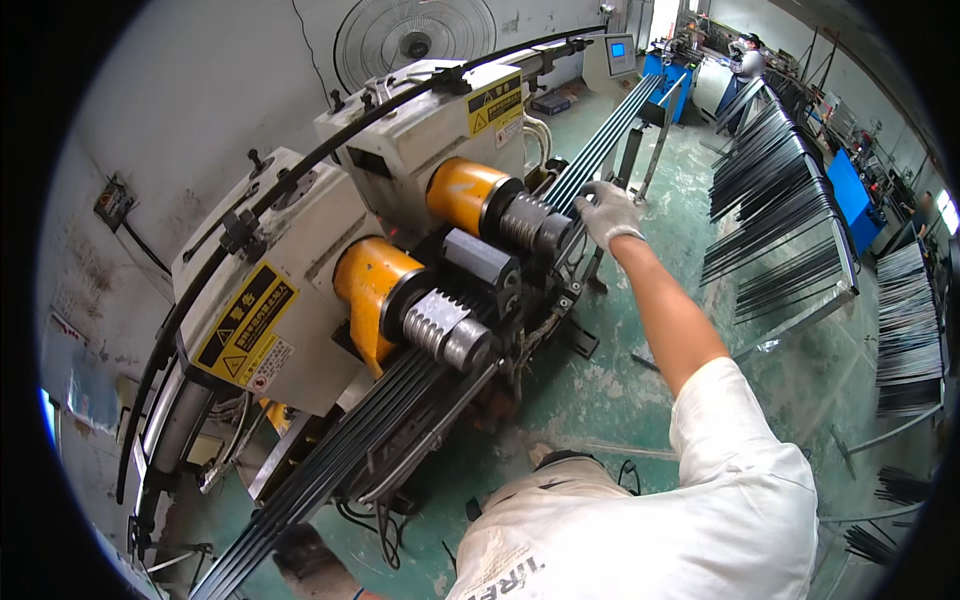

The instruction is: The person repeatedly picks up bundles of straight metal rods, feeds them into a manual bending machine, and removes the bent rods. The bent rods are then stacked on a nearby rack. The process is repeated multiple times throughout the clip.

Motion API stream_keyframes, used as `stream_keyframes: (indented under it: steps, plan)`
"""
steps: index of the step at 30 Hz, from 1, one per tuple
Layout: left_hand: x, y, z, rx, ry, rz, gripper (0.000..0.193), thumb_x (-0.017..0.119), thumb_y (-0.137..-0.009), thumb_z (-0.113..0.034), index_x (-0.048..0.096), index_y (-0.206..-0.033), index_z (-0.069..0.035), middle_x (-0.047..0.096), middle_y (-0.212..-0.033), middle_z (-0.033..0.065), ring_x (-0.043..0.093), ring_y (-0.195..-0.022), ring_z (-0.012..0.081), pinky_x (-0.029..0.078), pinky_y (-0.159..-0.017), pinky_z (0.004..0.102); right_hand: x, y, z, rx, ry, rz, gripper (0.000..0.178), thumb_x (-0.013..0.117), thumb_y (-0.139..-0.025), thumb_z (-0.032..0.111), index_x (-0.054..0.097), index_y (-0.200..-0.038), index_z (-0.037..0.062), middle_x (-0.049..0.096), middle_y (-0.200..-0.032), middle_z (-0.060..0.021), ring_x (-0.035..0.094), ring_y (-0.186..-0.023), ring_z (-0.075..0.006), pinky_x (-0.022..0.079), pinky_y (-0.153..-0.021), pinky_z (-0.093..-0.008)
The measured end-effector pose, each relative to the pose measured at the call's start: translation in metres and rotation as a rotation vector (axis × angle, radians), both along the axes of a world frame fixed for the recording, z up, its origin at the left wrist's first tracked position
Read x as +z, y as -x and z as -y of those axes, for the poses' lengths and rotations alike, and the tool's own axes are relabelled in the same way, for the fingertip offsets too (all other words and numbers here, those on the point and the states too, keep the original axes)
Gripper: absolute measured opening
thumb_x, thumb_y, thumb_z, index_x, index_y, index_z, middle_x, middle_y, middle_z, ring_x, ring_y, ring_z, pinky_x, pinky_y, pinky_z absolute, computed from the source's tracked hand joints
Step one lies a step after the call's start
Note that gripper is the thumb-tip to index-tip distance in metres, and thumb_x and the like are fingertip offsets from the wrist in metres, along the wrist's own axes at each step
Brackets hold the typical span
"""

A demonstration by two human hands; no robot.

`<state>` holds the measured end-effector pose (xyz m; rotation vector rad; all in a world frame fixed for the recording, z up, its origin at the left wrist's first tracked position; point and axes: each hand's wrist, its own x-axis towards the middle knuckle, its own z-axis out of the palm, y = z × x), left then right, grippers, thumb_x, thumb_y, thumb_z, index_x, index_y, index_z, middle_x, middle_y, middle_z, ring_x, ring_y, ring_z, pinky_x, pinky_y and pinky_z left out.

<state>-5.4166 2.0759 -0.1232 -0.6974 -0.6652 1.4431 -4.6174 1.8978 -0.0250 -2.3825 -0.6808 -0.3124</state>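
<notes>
In the head view, two pale machine housings [345, 220] are seen, at 9 and 11 o'clock, with two orange cylinders [462, 190] at 9 and 12, two ribbed metal rollers [437, 322] at 7 and 1, and one grey block [478, 256] between these. Several dark bars [345, 452] are laid side by side from 7 toward 1 o'clock, packed too closely to be counted surely. One fan [415, 45] is mounted near 12, and two racks of rods [775, 205] are placed toward 3.

The right hand [610, 214], gloved, is held over the bars at 2 o'clock, its fingers partly bent; whether a bar is pinched cannot be told. The left hand [312, 563], at 7, is held beside the bars; its finger spread and contact cannot be made out.
</notes>
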Motion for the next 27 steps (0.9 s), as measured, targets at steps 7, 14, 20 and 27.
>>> stream_keyframes:
  steps: [7,14,20,27]
  plan:
    - [0.191,-0.075,-0.001,0.813,0.113,-2.15,0.046,0.059,-0.116,-0.025,0.062,-0.149,0.007,0.074,-0.138,0.0254,0.075,-0.119,0.0419,0.064,-0.099,0.0496,0.036,-0.035,-0.051,-0.009,0.353,0.194,0.085,0.059,-0.112,0.06,0.04,-0.179,0.0107,0.032,-0.189,-0.0109,0.017,-0.178,-0.0357,0.012,-0.145,-0.0531]
    - [0.282,-0.144,-0.02,1.181,0.253,-2.681,0.057,0.047,-0.123,-0.032,0.049,-0.171,0.001,0.066,-0.159,0.025,0.071,-0.138,0.0361,0.056,-0.121,0.0462,0.106,-0.085,-0.07,-0.027,0.353,0.465,0.088,0.061,-0.112,0.053,0.037,-0.178,0.0012,0.028,-0.19,-0.0149,0.017,-0.178,-0.0321,0.006,-0.145,-0.0567]
    - [0.338,-0.225,-0.024,1.032,-0.233,-2.173,0.076,0.057,-0.116,-0.055,0.05,-0.166,0.002,0.072,-0.145,0.023,0.076,-0.126,0.0346,0.06,-0.114,0.0479,0.19,-0.091,-0.084,-0.097,0.282,0.77,0.079,0.059,-0.114,0.051,0.045,-0.174,0.0024,0.036,-0.187,-0.0119,0.024,-0.176,-0.0287,0.01,-0.145,-0.0565]
    - [0.384,-0.378,0.008,1.077,-0.611,-2.574,0.036,0.071,-0.114,-0.031,0.065,-0.138,-0.005,0.078,-0.12,0.0133,0.079,-0.1,0.0236,0.065,-0.094,0.0412,0.292,-0.091,-0.093,-0.247,-0.012,1.222,0.069,0.064,-0.112,0.044,0.056,-0.163,-0.0026,0.048,-0.177,-0.0175,0.042,-0.167,-0.0326,0.032,-0.139,-0.0515]
